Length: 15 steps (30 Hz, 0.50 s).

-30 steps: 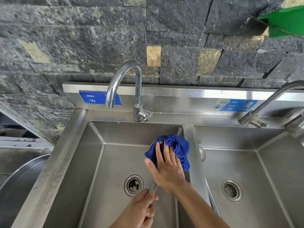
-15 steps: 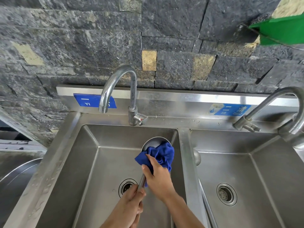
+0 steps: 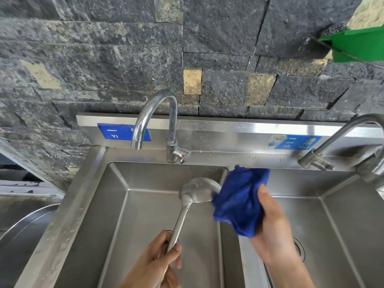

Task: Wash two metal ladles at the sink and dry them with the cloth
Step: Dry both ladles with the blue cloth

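Now a ladle (image 3: pixel 194 201) is held over the left basin of the sink (image 3: pixel 87 200), a blue cloth (image 3: pixel 239 200) at its bowl.

The left hand (image 3: pixel 158 265) has its fingers curled tight round the low end of the handle, thumb laid along the metal; the bowl stands well beyond those fingertips, tilted up below the tap (image 3: pixel 154 119). The right hand (image 3: pixel 274 231) clutches the bunched cloth, thumb (image 3: pixel 262 193) pressed on top and the other fingers hidden beneath the folds. The cloth's left edge touches the bowl's right rim, above the divider between the basins. A second tap (image 3: pixel 340 138) stands beyond the right hand.
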Each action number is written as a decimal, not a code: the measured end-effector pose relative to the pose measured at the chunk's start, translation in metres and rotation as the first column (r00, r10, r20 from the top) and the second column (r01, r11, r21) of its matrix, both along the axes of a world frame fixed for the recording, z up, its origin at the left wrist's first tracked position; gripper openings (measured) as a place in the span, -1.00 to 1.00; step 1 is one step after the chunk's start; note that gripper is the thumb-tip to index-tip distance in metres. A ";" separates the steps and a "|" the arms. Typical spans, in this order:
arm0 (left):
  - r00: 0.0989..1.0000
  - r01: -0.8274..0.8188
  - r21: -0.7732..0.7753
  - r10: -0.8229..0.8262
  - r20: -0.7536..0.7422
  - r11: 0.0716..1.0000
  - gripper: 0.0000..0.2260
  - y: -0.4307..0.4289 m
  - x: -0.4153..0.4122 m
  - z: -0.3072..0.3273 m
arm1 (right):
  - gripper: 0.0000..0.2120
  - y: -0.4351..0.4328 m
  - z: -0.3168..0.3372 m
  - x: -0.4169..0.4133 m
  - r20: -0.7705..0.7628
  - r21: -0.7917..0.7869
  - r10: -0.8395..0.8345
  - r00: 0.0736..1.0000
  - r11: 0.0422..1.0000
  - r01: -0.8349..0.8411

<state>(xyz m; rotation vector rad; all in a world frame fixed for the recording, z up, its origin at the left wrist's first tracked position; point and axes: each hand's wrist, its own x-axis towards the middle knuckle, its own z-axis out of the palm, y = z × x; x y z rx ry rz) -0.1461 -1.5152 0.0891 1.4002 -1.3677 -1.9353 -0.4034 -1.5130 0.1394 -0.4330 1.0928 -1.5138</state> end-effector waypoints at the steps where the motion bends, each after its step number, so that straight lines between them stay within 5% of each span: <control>1: 0.999 0.018 -0.028 -0.017 0.029 0.999 -0.82 0.000 -0.001 0.003 | -0.42 -0.001 0.015 -0.003 -0.057 -0.036 -0.015 0.998 0.999 0.013; 4: 0.997 -0.043 -0.036 0.046 0.069 0.998 -0.81 0.001 -0.009 0.005 | -0.73 -0.003 0.045 -0.011 -0.330 -0.093 -0.018 0.944 0.996 -0.014; 7: 0.991 -0.105 -0.005 0.105 0.088 0.994 -0.74 0.002 -0.018 0.012 | -0.74 -0.013 0.056 0.004 -0.676 -0.082 0.072 0.733 0.982 -0.172; 9: 0.985 -0.098 -0.063 0.106 0.135 0.993 -0.74 0.005 -0.026 0.015 | -0.73 -0.023 0.041 0.022 -0.859 0.064 0.230 0.457 0.935 -0.349; 12: 0.944 -0.013 -0.301 0.111 0.312 0.954 -0.78 0.010 -0.035 0.015 | -0.35 -0.029 -0.004 0.042 -0.948 0.317 0.264 -0.176 0.803 -0.505; 13: 0.935 -0.007 -0.333 0.124 0.332 0.943 -0.78 0.012 -0.037 0.015 | -0.28 -0.031 -0.014 0.044 -0.932 0.349 0.243 -0.269 0.805 -0.480; 15: 0.908 0.019 -0.348 0.129 0.398 0.937 -0.79 0.013 -0.038 0.015 | -0.37 -0.036 -0.027 0.045 -0.929 0.319 0.198 -0.313 0.856 -0.406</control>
